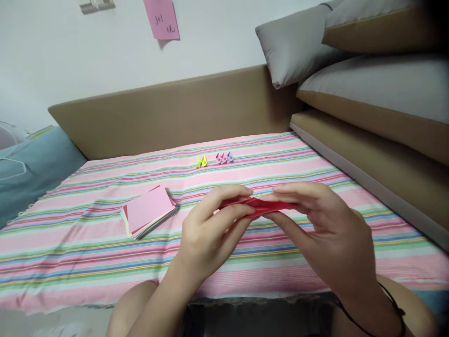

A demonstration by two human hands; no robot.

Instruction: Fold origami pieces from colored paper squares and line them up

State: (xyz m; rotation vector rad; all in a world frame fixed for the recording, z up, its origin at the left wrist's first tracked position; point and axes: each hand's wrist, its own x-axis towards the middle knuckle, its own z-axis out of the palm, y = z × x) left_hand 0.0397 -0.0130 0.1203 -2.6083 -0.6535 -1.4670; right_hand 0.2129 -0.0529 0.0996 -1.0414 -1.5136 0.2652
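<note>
Between my two hands is a folded piece of red paper (261, 206), held above the striped cloth near its front edge. My left hand (213, 224) pinches its left end, fingers partly hiding it. My right hand (326, 229) grips the right end, thumb underneath and fingers on top. To the left lies a stack of coloured paper (149, 210), a pink sheet uppermost. Farther back stand small folded paper pieces: a yellow-green pair (202, 162) and a pink and violet row (224, 158).
A pink-striped cloth (87, 234) covers the seat, with a brown backrest (182, 112) behind. Grey and brown cushions (379, 89) are piled on the right. A blue cushion (38, 164) lies at the left. A pink note (162, 21) hangs on the wall.
</note>
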